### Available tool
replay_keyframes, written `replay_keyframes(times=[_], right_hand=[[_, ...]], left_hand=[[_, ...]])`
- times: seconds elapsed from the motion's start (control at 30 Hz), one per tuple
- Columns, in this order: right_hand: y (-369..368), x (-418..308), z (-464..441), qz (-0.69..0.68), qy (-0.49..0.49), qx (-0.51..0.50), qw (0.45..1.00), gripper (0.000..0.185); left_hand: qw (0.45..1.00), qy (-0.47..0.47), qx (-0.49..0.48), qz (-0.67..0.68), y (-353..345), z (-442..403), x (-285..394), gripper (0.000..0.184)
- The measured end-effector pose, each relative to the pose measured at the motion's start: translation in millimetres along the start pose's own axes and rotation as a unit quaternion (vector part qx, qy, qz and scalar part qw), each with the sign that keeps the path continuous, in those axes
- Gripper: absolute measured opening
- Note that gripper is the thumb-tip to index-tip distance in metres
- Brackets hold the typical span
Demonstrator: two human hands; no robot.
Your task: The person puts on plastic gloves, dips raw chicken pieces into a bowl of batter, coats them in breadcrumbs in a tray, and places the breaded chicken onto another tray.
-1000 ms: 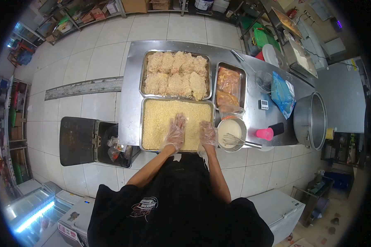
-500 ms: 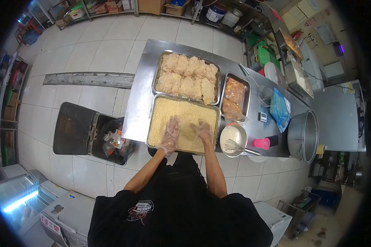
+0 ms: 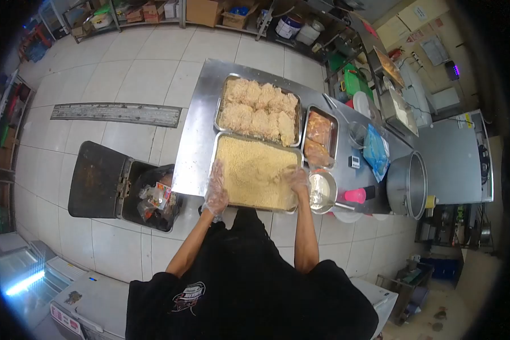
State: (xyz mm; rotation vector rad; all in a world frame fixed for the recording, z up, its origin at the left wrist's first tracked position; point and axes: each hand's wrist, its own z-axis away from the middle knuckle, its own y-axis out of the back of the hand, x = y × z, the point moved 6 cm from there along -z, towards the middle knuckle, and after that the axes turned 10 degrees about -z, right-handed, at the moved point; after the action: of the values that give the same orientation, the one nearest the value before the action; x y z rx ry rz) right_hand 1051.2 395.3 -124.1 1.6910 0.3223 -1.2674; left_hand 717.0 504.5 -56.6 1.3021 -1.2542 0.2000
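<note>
A metal tray (image 3: 214,152) of pale yellow breadcrumbs (image 3: 255,170) lies at the table's near edge. My left hand (image 3: 216,190), in a clear plastic glove, grips its left rim. On the opposite side my right hand (image 3: 297,180), gloved the same way, closes over the right rim, its fingertips at the crumbs. Behind, a second tray (image 3: 218,116) holds several crumb-coated pieces (image 3: 258,107). To the right stands a smaller tray (image 3: 335,133) with orange-brown marinated pieces (image 3: 319,129). Near my right hand is a bowl of white batter (image 3: 320,190) with a whisk (image 3: 337,205).
A pink cup (image 3: 355,196), a small timer (image 3: 354,162), a blue plastic bag (image 3: 375,152) and a large pot (image 3: 407,184) stand at the table's right. An open bin (image 3: 147,195) is on the floor at the left. Shelves line the back.
My left hand has moved left off the crumbs onto the tray's left rim. My right hand has shifted right to the right rim. The crumbs look smoother. The whole view has turned slightly.
</note>
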Motion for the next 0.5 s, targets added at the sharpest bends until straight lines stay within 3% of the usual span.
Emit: replay_keyframes(times=[0.03,0.07,0.13,0.17,0.2,0.23,0.27,0.3,0.33,0.37,0.4,0.43,0.47,0.5], right_hand=[[9,41,0,-0.021,-0.024,0.028,0.999,0.019],[19,68,6,-0.001,-0.029,0.052,0.998,0.017],[29,73,20,0.106,0.019,0.103,0.989,0.014],[19,91,30,0.184,0.025,0.058,0.981,0.015],[7,107,39,0.260,0.031,0.012,0.965,0.015],[-2,118,50,0.333,0.037,-0.033,0.942,0.016],[-13,114,61,0.331,0.033,-0.029,0.943,0.016],[-29,104,74,0.183,-0.025,0.024,0.983,0.012],[-48,93,89,0.030,-0.081,0.077,0.993,0.014],[-58,84,103,-0.124,-0.135,0.130,0.974,0.021],[-56,60,110,-0.127,-0.140,0.138,0.972,0.021],[-52,35,115,-0.329,-0.170,0.159,0.915,0.028],[-52,22,118,-0.516,-0.190,0.173,0.817,0.036],[-52,33,118,-0.519,-0.192,0.181,0.813,0.036]], left_hand=[[1.000,-0.019,0.000,-0.003,0,0,-2,0.078],[0.998,-0.009,-0.061,-0.021,-9,-1,-8,0.078],[0.995,-0.032,-0.060,-0.078,-45,0,-22,0.078],[0.987,-0.059,-0.053,-0.137,-66,2,-26,0.079],[0.993,0.007,-0.104,-0.064,-86,8,-36,0.082],[0.992,0.004,-0.108,-0.065,-117,11,-46,0.082],[0.988,-0.004,-0.056,-0.142,-149,13,-58,0.081],[0.976,-0.015,-0.003,-0.218,-165,14,-62,0.079],[0.976,-0.022,-0.009,-0.219,-171,10,-58,0.079],[0.979,0.051,-0.156,-0.122,-191,10,-66,0.078],[0.967,0.082,-0.232,-0.072,-202,11,-68,0.077],[0.945,0.118,-0.304,-0.027,-212,14,-69,0.077],[0.940,0.044,-0.313,-0.127,-208,14,-61,0.065],[0.930,0.004,-0.322,-0.178,-207,15,-56,0.060]])
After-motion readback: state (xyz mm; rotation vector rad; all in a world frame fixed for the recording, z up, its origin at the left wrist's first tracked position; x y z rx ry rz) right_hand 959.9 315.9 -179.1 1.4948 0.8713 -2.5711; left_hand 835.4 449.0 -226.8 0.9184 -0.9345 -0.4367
